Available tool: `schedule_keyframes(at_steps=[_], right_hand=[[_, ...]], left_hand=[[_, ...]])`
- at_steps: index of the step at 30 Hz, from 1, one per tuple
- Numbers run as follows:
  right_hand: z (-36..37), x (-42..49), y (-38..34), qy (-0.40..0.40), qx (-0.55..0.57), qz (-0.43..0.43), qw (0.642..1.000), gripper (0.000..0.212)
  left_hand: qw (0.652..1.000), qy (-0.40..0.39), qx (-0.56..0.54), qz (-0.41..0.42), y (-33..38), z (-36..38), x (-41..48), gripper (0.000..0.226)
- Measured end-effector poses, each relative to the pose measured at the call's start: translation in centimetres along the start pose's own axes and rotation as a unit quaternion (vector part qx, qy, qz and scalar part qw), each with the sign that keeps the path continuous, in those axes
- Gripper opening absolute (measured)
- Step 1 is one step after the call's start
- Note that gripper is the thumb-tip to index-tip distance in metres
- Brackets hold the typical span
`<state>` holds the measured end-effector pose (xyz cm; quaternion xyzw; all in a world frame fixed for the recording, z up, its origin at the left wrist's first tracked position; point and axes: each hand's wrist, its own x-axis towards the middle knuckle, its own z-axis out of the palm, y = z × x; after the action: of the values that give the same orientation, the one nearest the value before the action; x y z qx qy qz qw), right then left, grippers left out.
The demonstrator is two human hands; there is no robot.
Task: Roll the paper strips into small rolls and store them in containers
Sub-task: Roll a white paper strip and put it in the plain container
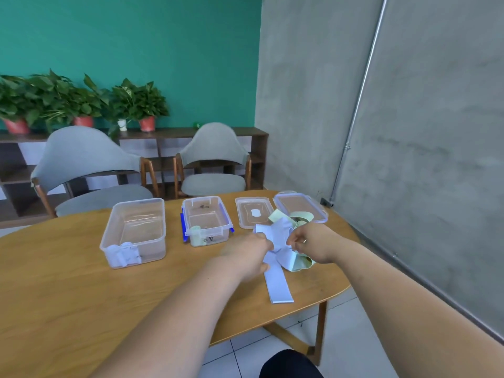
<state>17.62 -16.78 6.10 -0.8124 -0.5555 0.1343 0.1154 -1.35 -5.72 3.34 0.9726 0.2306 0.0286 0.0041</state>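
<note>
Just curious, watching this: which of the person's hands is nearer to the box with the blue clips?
Left. The left hand is just right of the box with the blue clips, near its front corner; the right hand is farther right, beyond the white paper strip.

Teal wall (163,50) behind; grey concrete wall (313,105) at right. Two grey chairs (81,156) behind oval wooden table (68,296); potted plants (136,105) on dark shelf (245,132). White tile floor (349,336).

Head cam, wide-angle; looks fwd+down, close on table (68,296).
</note>
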Motion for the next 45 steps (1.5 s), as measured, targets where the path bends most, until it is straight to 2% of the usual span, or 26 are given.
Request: schedule_keyframes(at_steps=[6,11,15,18,22,28,32,36,39,45], right_hand=[[2.1,2.1,1.8,0.017,0.024,0.014,0.999,0.027],[5.4,3.3,1.7,0.087,0.032,0.011,0.996,0.029],[7.8,4.1,1.0,0.12,0.005,0.004,0.993,0.035],[9.1,4.8,0.6,0.146,-0.036,0.029,0.988,0.038],[9.9,5.7,0.3,0.151,-0.105,0.057,0.981,0.033],[9.7,7.6,0.4,0.133,-0.127,0.085,0.979,0.02],[8.6,8.3,0.5,0.145,-0.153,0.063,0.975,0.014],[6.2,8.6,0.4,0.137,0.005,0.047,0.989,0.014],[3.9,8.3,0.0,0.177,0.107,0.037,0.978,0.009],[0.4,7.4,-1.9,0.222,0.226,-0.011,0.948,0.018]], left_hand=[[0.999,-0.011,-0.027,-0.018,0.3,2.3,1.1,0.051],[0.998,-0.002,-0.052,-0.043,0.4,4.8,1.7,0.048],[0.998,0.013,-0.056,-0.039,0.3,6.6,1.8,0.044],[0.997,0.022,-0.056,-0.045,-0.1,7.9,1.9,0.045],[0.997,0.017,-0.065,-0.047,-0.6,8.8,1.7,0.048],[0.994,0.014,-0.092,-0.062,-1.6,8.7,1.7,0.05],[0.988,0.03,-0.125,-0.08,-2.1,8.0,2.1,0.047],[0.971,0.069,-0.198,-0.113,-2.5,7.1,3.0,0.047],[0.951,0.104,-0.257,-0.134,-2.5,5.9,3.5,0.047],[0.902,0.177,-0.367,-0.142,-2.0,3.7,3.6,0.05]])
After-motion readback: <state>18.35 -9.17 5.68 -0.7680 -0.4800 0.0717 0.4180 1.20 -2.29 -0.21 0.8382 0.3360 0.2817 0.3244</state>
